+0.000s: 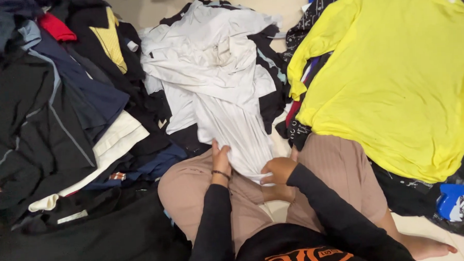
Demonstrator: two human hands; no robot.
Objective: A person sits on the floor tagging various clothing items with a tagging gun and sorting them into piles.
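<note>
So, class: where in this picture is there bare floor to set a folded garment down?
Bare floor shows between the knees, at the lower right by the foot, and along the top above the white garment. Elsewhere clothes crowd: dark pile left, yellow shirt right.

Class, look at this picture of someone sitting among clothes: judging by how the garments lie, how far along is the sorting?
Done: a yellow long-sleeved top lies spread flat on the right. In hand: the left hand and right hand both grip the lower end of a white garment over the lap. Left: a rumpled heap of dark clothes on the left, and more dark garments behind the white one, look unsorted.
</note>
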